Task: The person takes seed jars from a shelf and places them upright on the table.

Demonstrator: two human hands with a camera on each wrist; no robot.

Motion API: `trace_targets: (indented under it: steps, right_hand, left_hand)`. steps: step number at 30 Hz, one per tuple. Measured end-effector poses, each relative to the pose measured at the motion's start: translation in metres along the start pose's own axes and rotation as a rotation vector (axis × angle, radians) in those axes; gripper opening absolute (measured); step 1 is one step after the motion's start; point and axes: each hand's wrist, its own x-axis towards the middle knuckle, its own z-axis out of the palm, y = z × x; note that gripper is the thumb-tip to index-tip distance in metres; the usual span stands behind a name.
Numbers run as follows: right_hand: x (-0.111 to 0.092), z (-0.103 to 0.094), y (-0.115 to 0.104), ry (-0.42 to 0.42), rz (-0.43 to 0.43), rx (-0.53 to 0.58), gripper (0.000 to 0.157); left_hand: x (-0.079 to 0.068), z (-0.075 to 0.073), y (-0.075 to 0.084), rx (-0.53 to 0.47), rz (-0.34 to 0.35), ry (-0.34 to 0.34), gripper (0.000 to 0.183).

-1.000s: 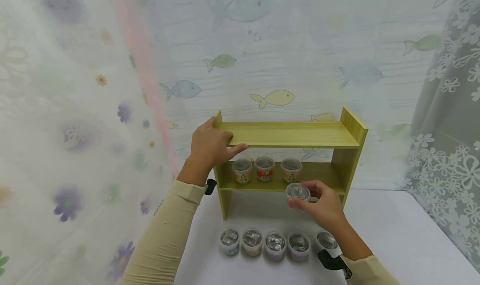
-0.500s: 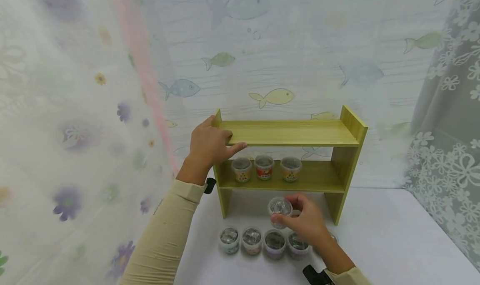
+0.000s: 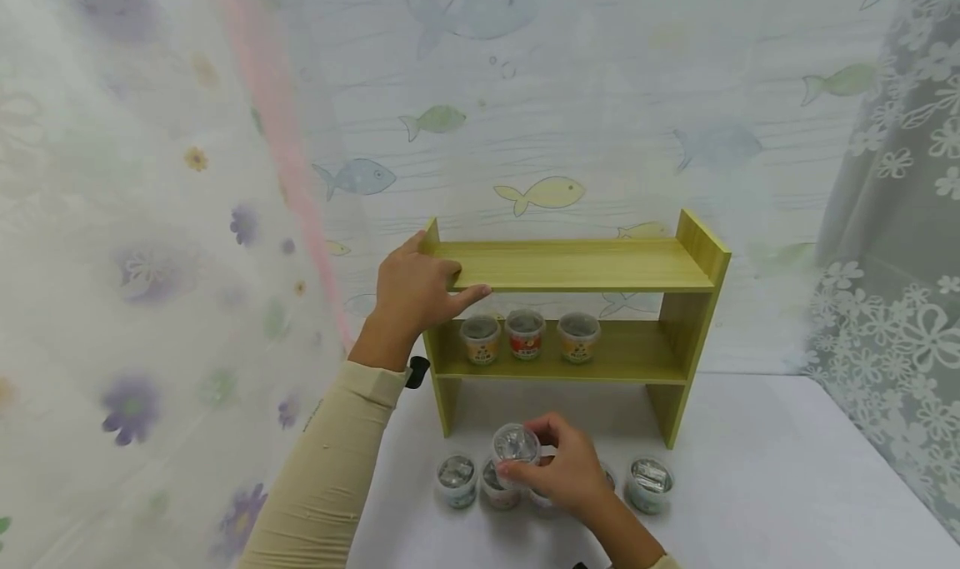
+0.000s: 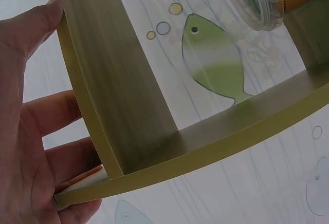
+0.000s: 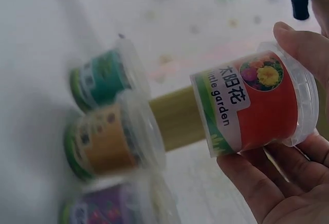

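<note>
My right hand (image 3: 566, 473) grips a clear plastic cup (image 3: 516, 444) by its sides, thumb on one side and fingers on the other. In the right wrist view this little garden cup (image 5: 247, 103) shows a red label with flowers. It is held above the row of cups on the table. My left hand (image 3: 416, 290) holds the upper left corner of the yellow-green wooden shelf (image 3: 577, 265). In the left wrist view, thumb and fingers wrap round the shelf's edge (image 4: 87, 106). On its middle board stand a left orange cup (image 3: 481, 341), a red cup (image 3: 525, 336) and a right orange cup (image 3: 578, 338).
On the white table (image 3: 757, 452) are a teal-labelled cup (image 5: 105, 77), a blurred orange-labelled cup (image 5: 110, 139) and a purple-labelled cup (image 5: 110, 203). Another lidded cup (image 3: 649, 484) stands at the row's right end. My right hand partly hides the row. A fish-patterned curtain (image 3: 570, 94) hangs behind.
My right hand has carried the cup left and down, from before the shelf to over the row. The right-end cup has come back into view. My left hand stays on the shelf.
</note>
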Motion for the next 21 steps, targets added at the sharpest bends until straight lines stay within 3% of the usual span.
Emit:
trace_targets:
  steps: [12, 21]
  right_hand:
    - [-0.014, 0.045, 0.003, -0.077, -0.053, -0.05, 0.061]
    - [-0.022, 0.072, 0.012, -0.179, -0.021, -0.031, 0.054]
  left_hand:
    - [0.001, 0.002, -0.001, 0.0, 0.002, 0.007, 0.071]
    - [0.001, 0.006, -0.002, -0.013, 0.018, 0.03, 0.069]
